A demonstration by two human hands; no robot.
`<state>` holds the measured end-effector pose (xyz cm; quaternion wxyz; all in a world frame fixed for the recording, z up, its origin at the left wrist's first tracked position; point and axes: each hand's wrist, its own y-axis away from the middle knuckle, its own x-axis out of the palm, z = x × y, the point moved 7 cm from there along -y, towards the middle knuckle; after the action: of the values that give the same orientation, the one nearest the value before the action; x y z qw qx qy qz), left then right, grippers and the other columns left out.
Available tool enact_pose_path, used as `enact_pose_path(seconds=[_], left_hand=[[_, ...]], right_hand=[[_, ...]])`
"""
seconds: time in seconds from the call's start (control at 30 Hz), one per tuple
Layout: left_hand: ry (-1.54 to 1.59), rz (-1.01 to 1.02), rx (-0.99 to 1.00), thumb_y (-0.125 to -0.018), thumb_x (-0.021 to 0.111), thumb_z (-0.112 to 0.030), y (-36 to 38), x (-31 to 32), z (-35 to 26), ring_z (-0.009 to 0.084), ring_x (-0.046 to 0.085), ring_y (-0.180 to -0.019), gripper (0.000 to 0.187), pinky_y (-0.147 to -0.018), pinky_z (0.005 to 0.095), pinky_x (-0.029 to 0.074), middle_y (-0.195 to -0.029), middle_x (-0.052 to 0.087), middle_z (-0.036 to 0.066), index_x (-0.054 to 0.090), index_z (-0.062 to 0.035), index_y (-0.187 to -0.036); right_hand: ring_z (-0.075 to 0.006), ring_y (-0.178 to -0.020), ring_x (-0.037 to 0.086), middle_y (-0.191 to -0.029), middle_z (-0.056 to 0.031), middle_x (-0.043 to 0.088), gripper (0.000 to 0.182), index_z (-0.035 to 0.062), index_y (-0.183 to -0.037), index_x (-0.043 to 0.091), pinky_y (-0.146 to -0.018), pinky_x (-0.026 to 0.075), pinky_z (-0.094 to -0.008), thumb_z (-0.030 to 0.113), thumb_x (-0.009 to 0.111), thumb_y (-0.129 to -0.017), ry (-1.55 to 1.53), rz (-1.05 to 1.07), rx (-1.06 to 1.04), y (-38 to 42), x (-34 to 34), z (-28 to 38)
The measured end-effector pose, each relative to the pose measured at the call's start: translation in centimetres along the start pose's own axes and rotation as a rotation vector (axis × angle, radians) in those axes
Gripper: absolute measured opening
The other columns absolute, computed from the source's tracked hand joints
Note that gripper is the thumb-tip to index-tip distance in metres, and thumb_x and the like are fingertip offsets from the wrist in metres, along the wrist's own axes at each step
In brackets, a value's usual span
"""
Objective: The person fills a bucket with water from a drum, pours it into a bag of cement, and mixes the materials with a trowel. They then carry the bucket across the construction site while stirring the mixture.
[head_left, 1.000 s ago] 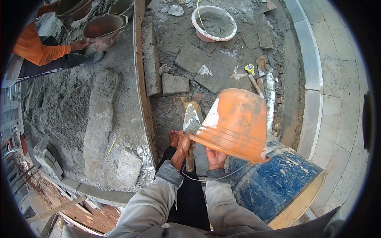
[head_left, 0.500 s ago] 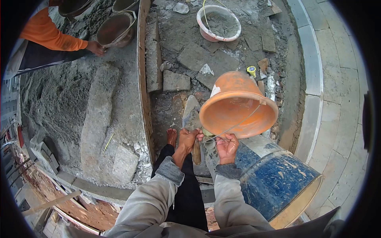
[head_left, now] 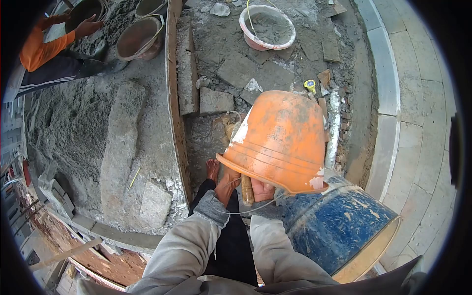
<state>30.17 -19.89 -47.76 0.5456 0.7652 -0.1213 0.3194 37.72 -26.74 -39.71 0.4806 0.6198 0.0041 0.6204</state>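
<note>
An orange bucket (head_left: 285, 137) is tipped with its outer side and base facing up and its mouth toward me. Its thin wire handle (head_left: 241, 213) loops below the rim, across my left cuff. My left hand (head_left: 229, 178) is at the left edge of the rim, its fingers hidden behind the bucket. Part of my right hand (head_left: 262, 190) shows under the rim, fingers mostly hidden. Between the two hands, the wooden handle of a trowel (head_left: 247, 191) sticks out from under the bucket; its blade is covered.
A blue drum (head_left: 341, 226) lies at the lower right. A mortar-filled bucket (head_left: 268, 28) stands ahead. Left of a wooden board (head_left: 177, 108), a co-worker's orange sleeve (head_left: 44, 51) is near dark buckets. A yellow tape measure (head_left: 309, 85) and broken slabs lie on the ground.
The orange bucket has turned over from showing its inside to showing its outside, covering my fingers and the trowel blade. The co-worker's hand has left the bucket beside the board.
</note>
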Motion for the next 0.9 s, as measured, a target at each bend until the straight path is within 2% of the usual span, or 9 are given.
enact_pose_path(seconds=[0.1, 0.17, 0.27, 0.37, 0.47, 0.6, 0.77, 0.87, 0.9], left_hand=[[0.08, 0.052, -0.042, -0.088, 0.062, 0.0, -2.3, -1.6, 1.4, 0.0256, 0.067, -0.087, 0.025, -0.071, 0.0377, 0.059, -0.104, 0.064, 0.011, 0.057, 0.003, -0.112], [-0.123, -0.198, -0.046, -0.084, 0.064, 0.004, -0.3, 0.6, -1.5, 0.0252, 0.067, -0.075, 0.017, -0.063, 0.0358, 0.059, -0.094, 0.065, 0.016, 0.058, 0.0064, -0.099], [-0.242, -0.12, -0.23, -0.08, 0.065, 0.007, -1.8, -1.7, -0.4, 0.0234, 0.065, -0.062, 0.013, -0.053, 0.0351, 0.057, -0.085, 0.064, 0.018, 0.055, 0.0077, -0.088], [-0.178, -0.22, -0.238, -0.077, 0.066, 0.008, -1.5, -3.2, -0.3, 0.0219, 0.063, -0.055, 0.017, -0.047, 0.0353, 0.054, -0.081, 0.063, 0.019, 0.05, 0.0095, -0.085], [-0.134, -0.231, -0.173, -0.084, 0.06, 0.004, -2.5, -6.1, 0.8, 0.0248, 0.057, -0.056, 0.011, -0.055, 0.0404, 0.055, -0.065, 0.053, 0.015, 0.049, 0.0044, -0.085], [-0.344, -0.206, 0.037, -0.083, 0.058, 0.01, -1.8, -4.7, -1.3, 0.0238, 0.056, -0.054, 0.014, -0.053, 0.0409, 0.055, -0.067, 0.054, 0.016, 0.046, 0.0055, -0.088], [-0.438, -0.237, 0.082, -0.08, 0.061, 0.012, -1.4, -2.9, -2.7, 0.0204, 0.056, -0.052, 0.024, -0.046, 0.0363, 0.052, -0.069, 0.056, 0.015, 0.046, 0.0066, -0.099], [-0.782, -0.466, -0.005, -0.087, 0.062, -0.002, 1.9, 2.4, -6.5, 0.0174, 0.057, -0.052, 0.025, -0.042, 0.0309, 0.05, -0.071, 0.058, 0.013, 0.048, 0.0065, -0.106], [-0.618, -0.377, -0.053, -0.089, 0.062, -0.013, 0.3, 0.3, -4.9, 0.0177, 0.058, -0.052, 0.031, -0.04, 0.0302, 0.049, -0.076, 0.058, 0.013, 0.047, 0.0048, -0.108]], right_hand=[[-0.0294, -0.102, 0.061, -0.107, -0.0102, 0.065, 0.032, 0.0035, -0.103, 0.061, -0.095, 0.047, -0.0475, 0.002, 0.059, -0.071, 0.169, -0.278, 0.051, -1.3, -1.0, 1.0], [-0.0265, -0.102, 0.061, -0.104, -0.0087, 0.065, 0.029, 0.0027, -0.101, 0.061, -0.095, 0.049, -0.0451, 0.002, 0.061, -0.073, 0.209, -0.214, -0.011, -1.4, 2.5, 2.6], [-0.0162, -0.088, 0.062, -0.099, -0.003, 0.063, 0.032, 0.0052, -0.107, 0.06, -0.067, 0.05, -0.028, 0.003, 0.064, -0.075, 0.374, -0.314, -0.17, -1.5, 2.4, 6.2], [-0.0127, -0.086, 0.061, -0.099, -0.0031, 0.062, 0.032, 0.0044, -0.107, 0.06, -0.065, 0.049, -0.0265, 0.001, 0.064, -0.075, 0.594, -0.258, -0.293, -1.4, 1.2, 9.7], [-0.0081, -0.069, 0.055, -0.09, -0.0016, 0.061, 0.021, 0.0053, -0.096, 0.061, -0.053, 0.042, -0.022, 0.0, 0.065, -0.076, 0.723, -0.359, -0.4, 0.0, 2.3, 11.7], [-0.0047, -0.06, 0.047, -0.083, -0.0006, 0.06, 0.01, 0.0042, -0.085, 0.06, -0.047, 0.035, -0.0193, 0.0, 0.064, -0.077, 0.795, -0.43, -0.507, 2.2, 5.4, 13.0], [-0.0076, -0.074, 0.056, -0.094, -0.0054, 0.064, 0.015, -0.0045, -0.096, 0.062, -0.062, 0.043, -0.0217, 0.004, 0.064, -0.085, 1.166, -0.315, -0.781, 5.0, 6.6, 13.4], [-0.0109, -0.084, 0.058, -0.102, -0.0095, 0.065, 0.022, -0.0087, -0.104, 0.061, -0.072, 0.046, -0.0254, 0.006, 0.063, -0.089, 1.361, -0.306, -0.894, 6.8, 8.1, 11.5], [-0.0121, -0.088, 0.059, -0.104, -0.011, 0.065, 0.024, -0.0099, -0.107, 0.06, -0.076, 0.047, -0.0268, 0.007, 0.063, -0.09, 1.418, -0.313, -0.917, 7.2, 8.5, 11.0]])
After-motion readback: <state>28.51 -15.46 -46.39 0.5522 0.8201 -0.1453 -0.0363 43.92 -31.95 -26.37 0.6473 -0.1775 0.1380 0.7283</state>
